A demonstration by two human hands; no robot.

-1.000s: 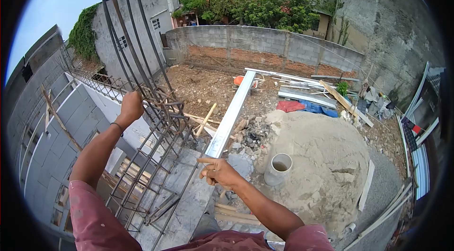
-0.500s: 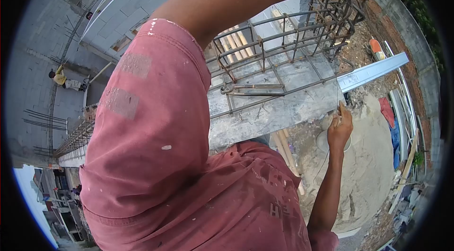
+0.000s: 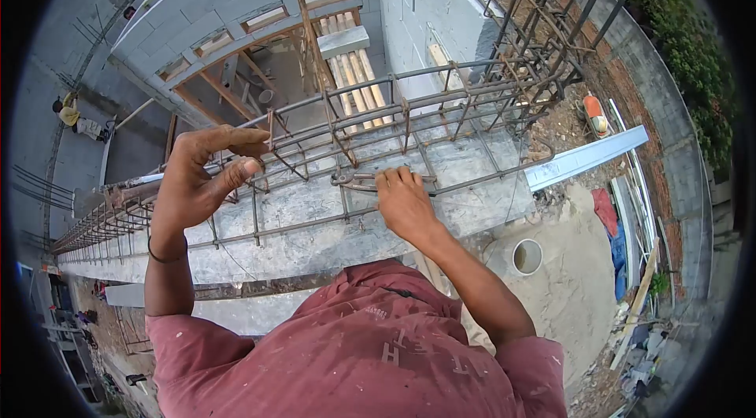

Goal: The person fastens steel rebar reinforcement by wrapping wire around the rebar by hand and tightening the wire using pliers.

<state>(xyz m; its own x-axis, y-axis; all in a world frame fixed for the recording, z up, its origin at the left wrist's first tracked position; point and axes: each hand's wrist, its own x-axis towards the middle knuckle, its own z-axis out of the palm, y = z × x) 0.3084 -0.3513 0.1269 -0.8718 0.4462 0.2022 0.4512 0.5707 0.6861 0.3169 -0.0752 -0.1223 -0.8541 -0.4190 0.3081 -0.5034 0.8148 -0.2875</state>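
Observation:
My right hand (image 3: 405, 201) has its fingers closed over the handles of steel pincers (image 3: 342, 179), which lie in the rebar cage (image 3: 472, 115) with their jaws to the left. My left hand (image 3: 206, 182) is raised over the cage's left part, thumb and fingers apart, close to an upright stirrup (image 3: 271, 131). It appears to hold nothing. Beneath the bars lies a grey formwork board (image 3: 303, 233). The pincers' handles are partly hidden under my right fingers.
Vertical rebars (image 3: 587, 5) rise at the cage's right end. A pale metal channel (image 3: 587, 158) juts out beyond the board. Below are a sand heap (image 3: 583, 276) and a round bucket (image 3: 527, 257). Another person (image 3: 79, 119) is far left, by a block wall (image 3: 228, 1).
My left hand has come down from the vertical rebars at upper right to the cage's left part. My right hand has moved left from the board's end onto the pincers. The view has shifted.

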